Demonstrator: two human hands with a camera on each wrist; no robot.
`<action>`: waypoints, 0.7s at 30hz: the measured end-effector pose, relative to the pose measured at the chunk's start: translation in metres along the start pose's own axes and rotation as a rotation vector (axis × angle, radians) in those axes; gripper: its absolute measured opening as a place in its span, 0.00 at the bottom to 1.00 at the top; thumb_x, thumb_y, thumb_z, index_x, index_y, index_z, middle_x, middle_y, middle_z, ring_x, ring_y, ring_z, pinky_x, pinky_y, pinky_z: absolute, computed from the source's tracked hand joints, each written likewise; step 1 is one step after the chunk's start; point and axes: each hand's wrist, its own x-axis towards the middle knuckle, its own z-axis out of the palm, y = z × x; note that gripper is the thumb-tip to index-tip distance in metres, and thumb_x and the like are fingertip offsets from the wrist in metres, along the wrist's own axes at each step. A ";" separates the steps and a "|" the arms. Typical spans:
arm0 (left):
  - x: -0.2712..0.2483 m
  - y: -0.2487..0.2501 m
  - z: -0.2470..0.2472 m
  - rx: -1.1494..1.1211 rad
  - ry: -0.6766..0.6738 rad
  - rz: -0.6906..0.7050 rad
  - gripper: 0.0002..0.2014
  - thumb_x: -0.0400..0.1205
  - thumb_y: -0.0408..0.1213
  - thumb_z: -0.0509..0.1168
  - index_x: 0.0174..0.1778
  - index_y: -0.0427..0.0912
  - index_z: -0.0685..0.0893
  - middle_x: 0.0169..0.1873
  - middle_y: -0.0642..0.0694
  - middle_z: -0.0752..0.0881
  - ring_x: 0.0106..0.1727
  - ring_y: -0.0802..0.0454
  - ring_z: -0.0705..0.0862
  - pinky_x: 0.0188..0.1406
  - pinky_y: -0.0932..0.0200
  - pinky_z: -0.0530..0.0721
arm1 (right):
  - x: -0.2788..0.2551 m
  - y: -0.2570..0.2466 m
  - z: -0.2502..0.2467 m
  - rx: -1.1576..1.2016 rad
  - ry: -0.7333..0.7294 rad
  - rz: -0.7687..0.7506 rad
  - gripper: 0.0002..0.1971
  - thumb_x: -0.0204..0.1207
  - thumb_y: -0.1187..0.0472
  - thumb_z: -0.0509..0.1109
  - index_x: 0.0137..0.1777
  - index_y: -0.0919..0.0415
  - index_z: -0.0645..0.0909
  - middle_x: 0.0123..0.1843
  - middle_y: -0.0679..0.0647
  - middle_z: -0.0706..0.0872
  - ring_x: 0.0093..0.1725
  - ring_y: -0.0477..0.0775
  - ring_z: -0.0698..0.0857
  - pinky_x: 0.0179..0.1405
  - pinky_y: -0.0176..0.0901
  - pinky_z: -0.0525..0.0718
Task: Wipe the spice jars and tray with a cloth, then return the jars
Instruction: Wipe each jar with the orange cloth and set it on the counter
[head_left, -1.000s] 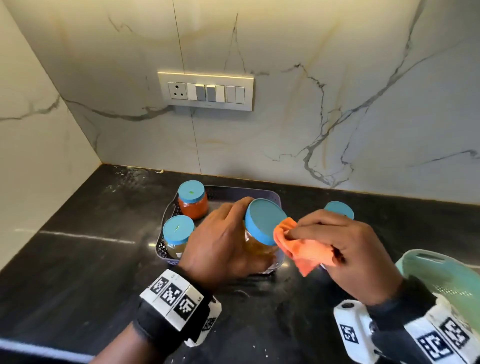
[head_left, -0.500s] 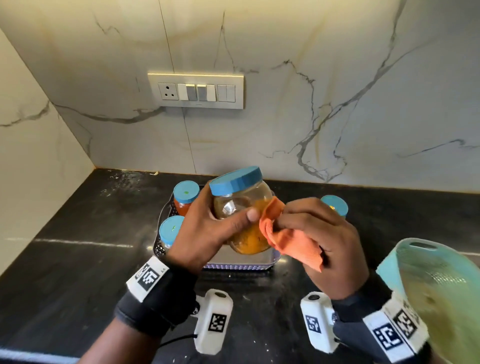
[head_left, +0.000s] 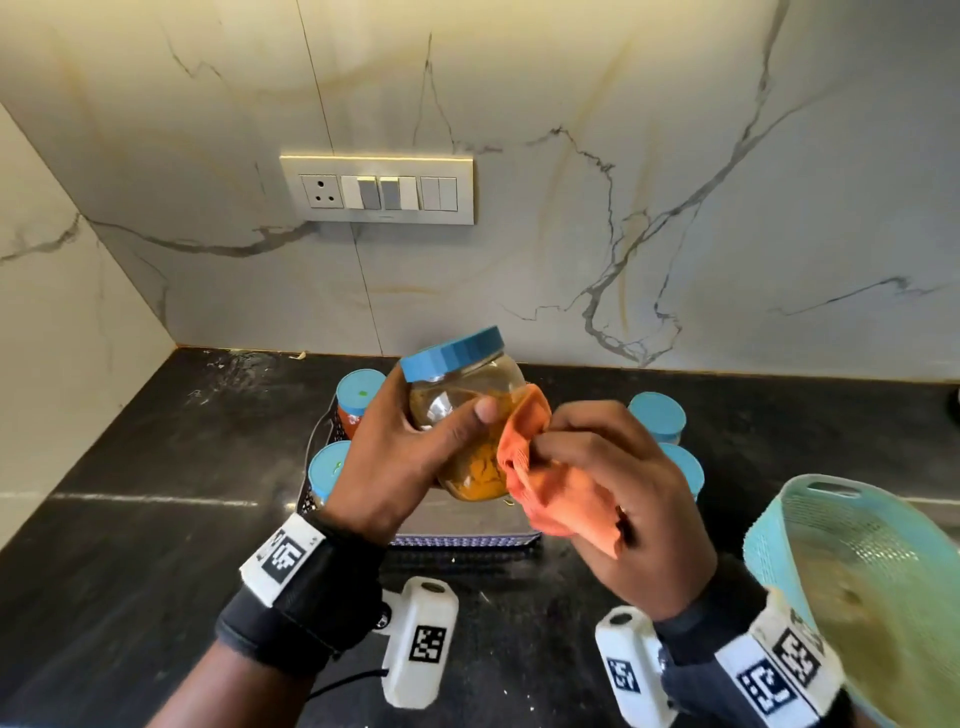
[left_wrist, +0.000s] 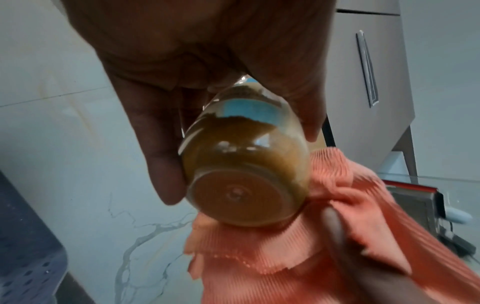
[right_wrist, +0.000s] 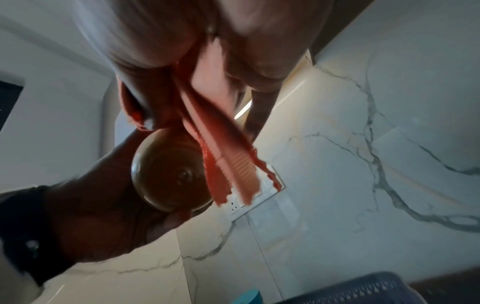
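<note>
My left hand (head_left: 410, 457) grips a clear spice jar (head_left: 467, 415) with a blue lid and yellow powder, tilted and held above the dark perforated tray (head_left: 467, 538). Its round base (left_wrist: 239, 197) faces the left wrist camera. My right hand (head_left: 613, 499) holds an orange cloth (head_left: 524, 457) pressed against the jar's right side. The cloth (left_wrist: 324, 236) wraps under the jar in the left wrist view, and hangs in folds (right_wrist: 223, 160) beside the jar base (right_wrist: 168, 174) in the right wrist view. Two blue-lidded jars (head_left: 358, 400) (head_left: 327, 470) stand in the tray's left side.
Two more blue-lidded jars (head_left: 657, 415) (head_left: 685, 467) stand on the black counter (head_left: 156, 519) right of the tray. A teal perforated basket (head_left: 857, 582) sits close at the right. A switch panel (head_left: 376, 189) is on the marble wall behind.
My left hand lifted the yellow-powder jar out of the tray and tilted it. The right hand brought the orange cloth against the jar's side.
</note>
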 end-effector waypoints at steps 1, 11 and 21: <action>0.000 -0.001 -0.001 0.009 -0.003 -0.009 0.42 0.61 0.62 0.82 0.68 0.45 0.80 0.55 0.43 0.92 0.56 0.43 0.92 0.45 0.49 0.91 | -0.005 0.000 0.000 0.018 -0.016 0.016 0.23 0.69 0.53 0.83 0.63 0.58 0.84 0.65 0.52 0.80 0.64 0.51 0.82 0.56 0.42 0.86; 0.001 -0.001 0.010 0.085 -0.079 0.024 0.40 0.63 0.59 0.81 0.69 0.51 0.77 0.56 0.54 0.91 0.57 0.55 0.90 0.49 0.61 0.89 | -0.015 -0.001 0.006 -0.040 0.144 0.127 0.13 0.75 0.53 0.76 0.55 0.58 0.88 0.58 0.52 0.84 0.58 0.47 0.84 0.53 0.37 0.85; 0.008 -0.006 0.017 0.039 -0.182 0.053 0.39 0.66 0.53 0.77 0.72 0.49 0.71 0.57 0.58 0.89 0.59 0.59 0.89 0.49 0.66 0.87 | 0.016 0.007 -0.013 -0.013 0.241 0.121 0.11 0.77 0.59 0.73 0.58 0.55 0.87 0.56 0.51 0.89 0.58 0.45 0.87 0.56 0.36 0.85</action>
